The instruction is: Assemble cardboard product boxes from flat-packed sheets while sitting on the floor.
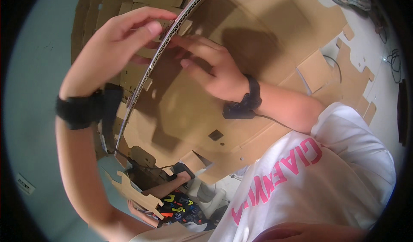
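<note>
A large sheet of brown corrugated cardboard is held up close in front of me, its cut edge curving from upper right to lower left. My left hand grips that edge near the top, thumb and fingers pinched around it. My right hand presses flat on the sheet's inner face, fingers pointing left toward the edge. Both wrists wear black bands, and a thin cable runs from the right one.
Flat die-cut cardboard pieces lie on the pale floor at right, and more are stacked at the top left. Below the sheet, another person's hands hold a small cardboard cutout. Black cables lie at far right.
</note>
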### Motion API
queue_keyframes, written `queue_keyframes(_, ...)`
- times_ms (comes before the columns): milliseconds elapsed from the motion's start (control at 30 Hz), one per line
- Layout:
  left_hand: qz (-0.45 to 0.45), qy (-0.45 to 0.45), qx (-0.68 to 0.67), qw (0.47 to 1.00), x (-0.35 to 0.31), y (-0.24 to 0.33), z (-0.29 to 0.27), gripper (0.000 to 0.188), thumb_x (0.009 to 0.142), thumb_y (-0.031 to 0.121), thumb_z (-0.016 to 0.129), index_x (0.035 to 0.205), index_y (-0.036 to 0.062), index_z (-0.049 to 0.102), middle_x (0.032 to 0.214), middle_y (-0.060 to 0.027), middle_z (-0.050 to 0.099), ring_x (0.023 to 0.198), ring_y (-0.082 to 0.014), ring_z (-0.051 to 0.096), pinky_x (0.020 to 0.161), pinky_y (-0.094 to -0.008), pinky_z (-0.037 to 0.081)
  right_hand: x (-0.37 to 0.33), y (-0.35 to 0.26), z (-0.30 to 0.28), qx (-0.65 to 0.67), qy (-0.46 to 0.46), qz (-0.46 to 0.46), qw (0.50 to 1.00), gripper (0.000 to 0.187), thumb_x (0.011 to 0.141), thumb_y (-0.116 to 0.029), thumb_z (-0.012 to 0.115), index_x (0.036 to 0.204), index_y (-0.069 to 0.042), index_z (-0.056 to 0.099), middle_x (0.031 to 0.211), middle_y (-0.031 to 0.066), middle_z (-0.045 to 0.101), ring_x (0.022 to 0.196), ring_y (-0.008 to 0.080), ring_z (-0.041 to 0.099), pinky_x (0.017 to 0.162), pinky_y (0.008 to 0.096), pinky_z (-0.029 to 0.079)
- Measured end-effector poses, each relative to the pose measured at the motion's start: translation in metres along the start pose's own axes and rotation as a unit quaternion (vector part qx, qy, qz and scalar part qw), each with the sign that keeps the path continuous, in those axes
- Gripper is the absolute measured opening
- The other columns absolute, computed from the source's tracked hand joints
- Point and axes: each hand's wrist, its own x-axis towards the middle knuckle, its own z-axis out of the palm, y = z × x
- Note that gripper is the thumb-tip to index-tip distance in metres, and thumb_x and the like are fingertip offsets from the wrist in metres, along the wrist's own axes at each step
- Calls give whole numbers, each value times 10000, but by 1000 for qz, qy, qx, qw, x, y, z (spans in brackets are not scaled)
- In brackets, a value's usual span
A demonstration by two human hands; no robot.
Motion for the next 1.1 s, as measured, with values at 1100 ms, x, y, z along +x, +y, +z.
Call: queue_keyframes(1100,164,447,465,746,-147,-8,34,268,1019,141,551,1200,-37,639,1188,-180,694,1080,-298,664,982,-400,492,4,-4,-5,147,-24,180,972,238,990,-45,531,1168,1,681,945,55,698,881,126,638,833,275,514)
